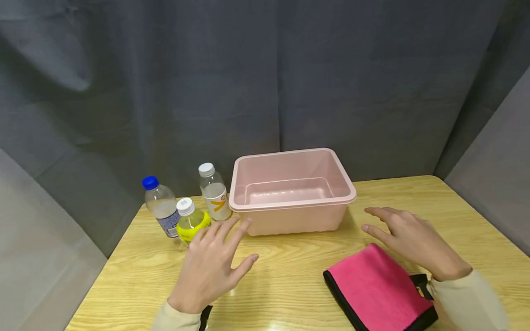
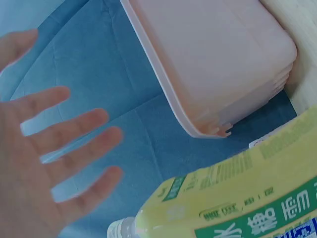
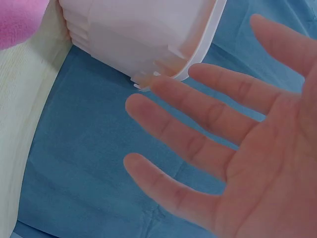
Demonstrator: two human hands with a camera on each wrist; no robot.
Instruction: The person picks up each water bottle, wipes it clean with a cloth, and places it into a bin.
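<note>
My left hand [image 1: 213,262] hovers with spread fingers over the table's left half, holding nothing. Right by it stands a bottle with a yellow-green label [image 1: 192,222] and white cap; in the left wrist view this bottle [image 2: 237,193] looms large below the fingers. A pink plastic bin [image 1: 290,218], bare inside, stands at the table's back middle. To its right my right hand [image 1: 414,236] is held out with fingers extended and nothing in its grasp. Below that hand lies a folded pink cloth [image 1: 378,289] with black edging.
Beside the bin's left end stands a white-capped bottle [image 1: 217,197] with a white and orange label. Farther left is a blue-capped bottle [image 1: 163,207]. A dark grey curtain [image 1: 265,82] hangs behind the wooden table [image 1: 132,280].
</note>
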